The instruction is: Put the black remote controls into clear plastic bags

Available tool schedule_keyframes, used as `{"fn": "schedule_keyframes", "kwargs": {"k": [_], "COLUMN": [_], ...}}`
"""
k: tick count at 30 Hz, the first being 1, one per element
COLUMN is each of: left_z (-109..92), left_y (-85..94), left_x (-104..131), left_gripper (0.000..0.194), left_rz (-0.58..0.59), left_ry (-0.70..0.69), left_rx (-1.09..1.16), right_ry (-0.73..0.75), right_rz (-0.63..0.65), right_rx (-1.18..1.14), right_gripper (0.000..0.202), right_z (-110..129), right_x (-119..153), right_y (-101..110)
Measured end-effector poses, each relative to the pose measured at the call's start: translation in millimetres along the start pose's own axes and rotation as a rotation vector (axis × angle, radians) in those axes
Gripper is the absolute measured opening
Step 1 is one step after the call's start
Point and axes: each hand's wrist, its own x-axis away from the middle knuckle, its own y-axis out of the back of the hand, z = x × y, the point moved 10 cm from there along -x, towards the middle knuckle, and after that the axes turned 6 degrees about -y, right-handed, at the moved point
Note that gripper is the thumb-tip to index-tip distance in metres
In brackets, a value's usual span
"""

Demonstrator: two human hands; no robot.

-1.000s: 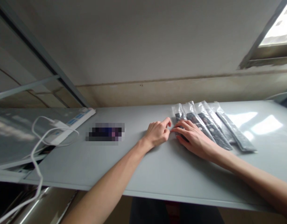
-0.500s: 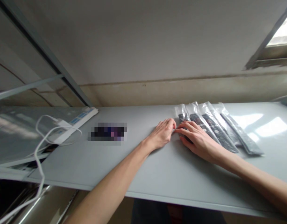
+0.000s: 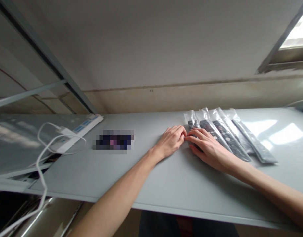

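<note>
Several dark remote controls with pale buttons lie side by side in clear plastic bags on the right half of the table. Beside the leftmost bagged remote control (image 3: 193,124), my left hand (image 3: 171,141) rests with its fingers curled closed; anything inside them is hidden. My right hand (image 3: 207,146) lies palm down over the lower part of that remote, fingers stretched out and tips meeting my left fingers. Right of it are a second bagged remote (image 3: 213,132), a third bagged remote (image 3: 229,140) and, furthest right, one that looks turned face down (image 3: 256,141).
On the grey table (image 3: 151,184), a pixelated dark phone-like object (image 3: 113,141) lies left of my hands. A white power strip (image 3: 78,133) with a plugged-in white cable (image 3: 40,171) runs along the left side. The wall (image 3: 151,49) stands behind the table.
My left fingers have shifted slightly, closer against the tips of my right fingers. The bagged remotes stay where they were.
</note>
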Motion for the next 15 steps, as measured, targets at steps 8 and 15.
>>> {"fn": "schedule_keyframes", "kwargs": {"k": [8,15], "left_z": [0.0,-1.6], "left_y": [1.2,1.0], "left_x": [-0.3,0.1], "left_gripper": [0.013,0.023], "left_rz": [-0.02,-0.011], "left_ry": [-0.008,-0.041], "left_rx": [-0.015,-0.014], "right_ry": [0.0,-0.031], "right_rz": [0.0,-0.035], "right_rx": [-0.009,-0.005], "right_gripper": [0.034,0.032], "right_z": [1.1,-2.0], "right_x": [0.0,1.7], "right_y": [1.3,1.8]}}
